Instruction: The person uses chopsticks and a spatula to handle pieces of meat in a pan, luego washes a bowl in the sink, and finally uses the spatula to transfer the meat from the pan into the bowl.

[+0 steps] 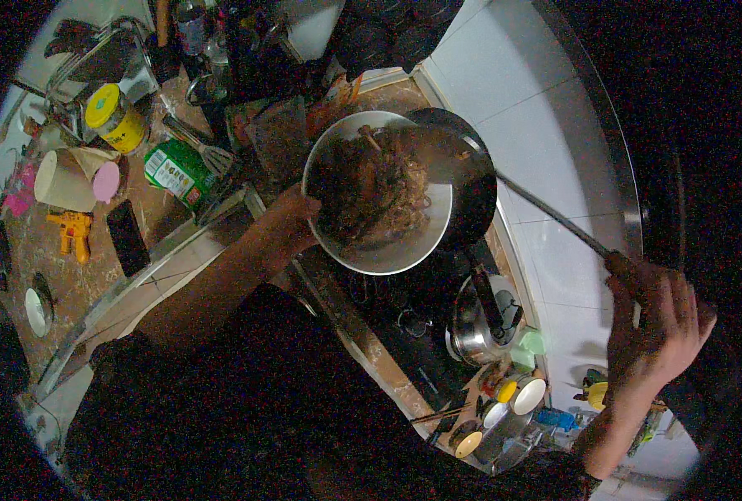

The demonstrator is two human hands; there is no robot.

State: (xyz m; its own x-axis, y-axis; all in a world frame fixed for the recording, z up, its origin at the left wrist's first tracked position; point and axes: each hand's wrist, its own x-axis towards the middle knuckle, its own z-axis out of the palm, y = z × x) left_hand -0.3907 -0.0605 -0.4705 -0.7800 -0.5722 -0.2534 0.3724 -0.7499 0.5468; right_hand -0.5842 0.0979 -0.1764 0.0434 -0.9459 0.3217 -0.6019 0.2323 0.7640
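Note:
My left hand (299, 213) grips the near-left rim of a large white bowl (441, 216), holding it up over the stove. Brown cooked food (396, 188) in a tangled heap fills much of the bowl, though shadow hides its kind. Behind the bowl and partly covered by it is a dark wok (476, 194). My right hand (656, 319), raised at the right, is closed around the grip of a long-handled cooking utensil (552, 216). Its thin shaft runs down toward the wok; the bowl and wok hide the working end.
A steel pot (478, 338) stands on the black gas stove (377, 300), near several small bowls. On the left counter lie a green packet (180, 175), a yellow-lidded jar (115, 119), a dark phone (128, 238) and an orange toy gun (73, 233). White tiled wall (533, 138) borders the stove.

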